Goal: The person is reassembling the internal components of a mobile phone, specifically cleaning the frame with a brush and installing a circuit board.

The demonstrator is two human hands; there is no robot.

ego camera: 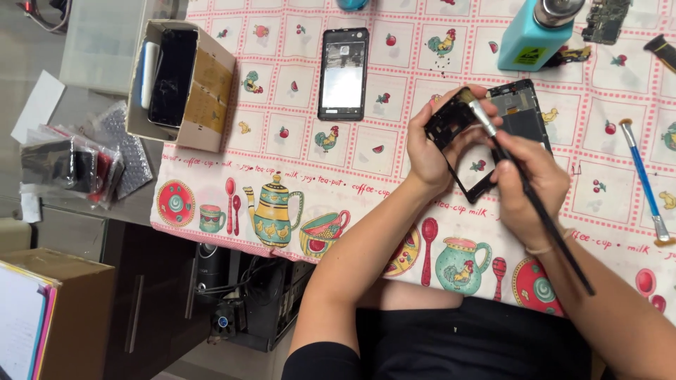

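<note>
Your left hand (429, 151) grips the black phone frame (458, 127) tilted up, so your right hand (524, 183), closed on the brush (524, 190), reaches its corner.

The left hand (428, 151) holds a black phone frame (458, 134) up off the bench (282, 169), fingers curled round its top edge, while the right hand (528, 186) pinches a thin black brush (524, 186) whose pale bristles touch the frame's upper corner. Just behind the frame lies another dark phone part (524, 112), and farther left a phone (343, 74) rests face up on the patterned cloth (282, 204), near an open cardboard box (186, 84) holding a cracked phone. A teal bottle (531, 35) stands at the top, and a blue-handled brush (642, 176) lies to the right.
</note>
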